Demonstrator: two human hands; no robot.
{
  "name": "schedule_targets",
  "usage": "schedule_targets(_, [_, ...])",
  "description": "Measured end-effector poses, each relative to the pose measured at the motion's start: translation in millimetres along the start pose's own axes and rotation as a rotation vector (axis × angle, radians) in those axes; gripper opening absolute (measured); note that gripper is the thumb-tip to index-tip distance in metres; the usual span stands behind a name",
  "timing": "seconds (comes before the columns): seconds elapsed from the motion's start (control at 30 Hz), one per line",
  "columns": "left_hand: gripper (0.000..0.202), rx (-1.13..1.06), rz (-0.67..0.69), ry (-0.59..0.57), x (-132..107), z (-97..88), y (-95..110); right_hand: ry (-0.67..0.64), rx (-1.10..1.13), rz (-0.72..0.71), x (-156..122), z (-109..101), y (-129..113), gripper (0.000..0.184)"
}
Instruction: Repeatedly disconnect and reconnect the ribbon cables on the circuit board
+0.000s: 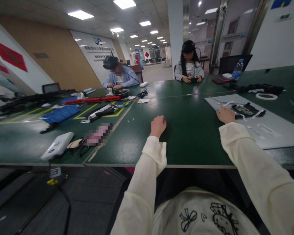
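Observation:
My left hand (158, 126) rests on the green tabletop as a loose fist, with nothing visible in its curled fingers. Over the left part of a light grey board (281, 138), my right hand (226, 115) has its fingers bent at a thin white stick (227, 103). The stick appears pinched at the fingertips, though the exact grip is small and partly hidden. Just right of that hand lies an opened black device (245, 109) with its circuit board showing. White strips lie beside the device.
A white ring of tape (266, 96) and a water bottle (237, 69) are at the far right. On the left are a blue bin (60, 114), a white power bank (58, 146) and a blurred pink item (99, 134). Two people sit across the table (186, 130).

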State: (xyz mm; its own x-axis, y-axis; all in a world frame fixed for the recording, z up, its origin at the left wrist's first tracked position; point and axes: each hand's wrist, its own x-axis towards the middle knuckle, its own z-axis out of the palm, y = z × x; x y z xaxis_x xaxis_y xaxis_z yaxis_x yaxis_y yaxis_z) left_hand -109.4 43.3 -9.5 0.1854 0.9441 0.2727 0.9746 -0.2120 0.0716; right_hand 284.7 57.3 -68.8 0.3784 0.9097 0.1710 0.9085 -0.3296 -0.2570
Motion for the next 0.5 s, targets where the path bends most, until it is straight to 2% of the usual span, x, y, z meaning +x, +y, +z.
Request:
schedule_targets(0.13, [0.019, -0.008, 0.003, -0.01, 1.3, 0.6, -0.3, -0.005, 0.144, -0.025, 0.3, -3.4, 1.5, 0.046])
schedule_targets(0.27, [0.02, -0.02, 0.006, -0.009, 2.0, 1.8, -0.9, 0.121, 0.307, 0.018, 8.0, -18.3, 4.6, 0.045])
schedule_targets(0.33, [0.02, -0.023, 0.007, -0.003, 2.0, 2.0, -0.8, 0.229, 0.339, 0.129, 13.4, -28.8, 10.5, 0.047])
schedule_targets(0.47, [0.02, -0.026, 0.005, -0.003, 1.7, 1.0, 0.5, 0.453, 0.388, 0.481, 18.3, -42.4, 34.0, 0.05])
schedule_targets(0.5, [0.02, -0.028, 0.004, -0.006, 1.7, 0.8, 0.9, 0.479, 0.363, 0.503, 18.0, -43.3, 40.7, 0.051])
